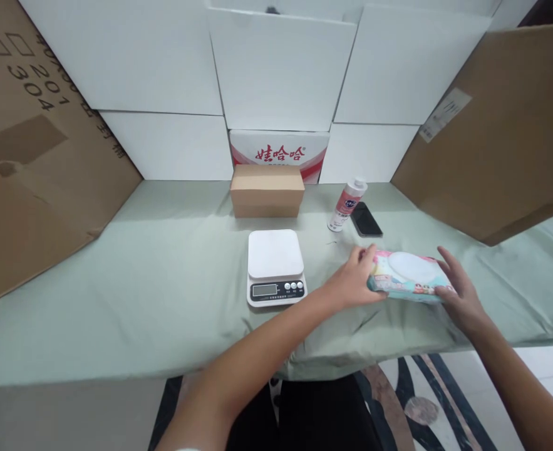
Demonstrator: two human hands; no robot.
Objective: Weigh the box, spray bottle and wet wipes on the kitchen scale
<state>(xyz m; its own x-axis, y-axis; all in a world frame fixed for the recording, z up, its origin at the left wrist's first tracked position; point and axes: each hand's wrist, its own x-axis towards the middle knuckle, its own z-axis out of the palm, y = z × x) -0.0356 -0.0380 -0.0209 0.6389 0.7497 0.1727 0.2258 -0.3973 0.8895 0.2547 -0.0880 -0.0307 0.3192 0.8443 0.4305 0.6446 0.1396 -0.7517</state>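
A pack of wet wipes (410, 275), pastel coloured with a white lid on top, is between my two hands at the right of the table. My left hand (358, 279) grips its left end, thumb and fingers around the edge. At the other end, my right hand (461, 297) has its thumb and fingers on the pack. Left of my left hand stands a white kitchen scale (276, 257) with nothing on its plate. A white and pink bottle (346, 205) stands behind the pack, beside a black phone (366, 220) lying flat.
A small brown cardboard box (267, 194) sits behind the scale, before a white and red printed carton (279, 145). Large cardboard panels stand at left (46, 175) and right (501, 144). White panels (280, 69) close off the back. A pale green cloth (163, 282) covers the table.
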